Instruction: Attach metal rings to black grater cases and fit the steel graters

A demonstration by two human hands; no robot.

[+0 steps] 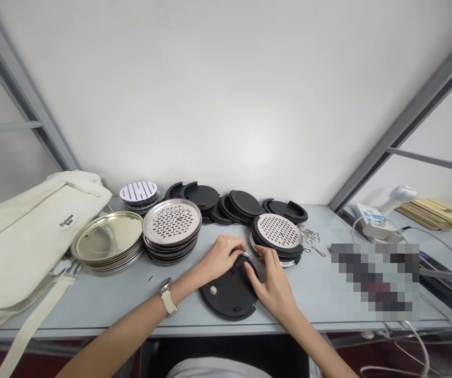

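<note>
A black round plastic disc (229,294) lies at the table's front, with a small round sticker on its face. At its far edge my left hand (226,256) pinches a small shiny metal clip (248,256) against a raised part of the disc. My right hand (271,278) grips the disc's right side, thumb on top and fingers bent over the far rim. The fingertips of both hands almost meet there, so the clip's seat is partly hidden. Several similar loose metal clips (309,233) lie beyond my right hand, beside a stack topped by a perforated metal disc (280,231).
Gold-coloured metal lids (107,236) and grater discs (172,223) stand stacked at the left. Black discs (245,202) line the wall, near a pile topped with a white slotted disc (138,191). A cream bag (32,231) lies far left; a white scanner (397,197) and cables are right.
</note>
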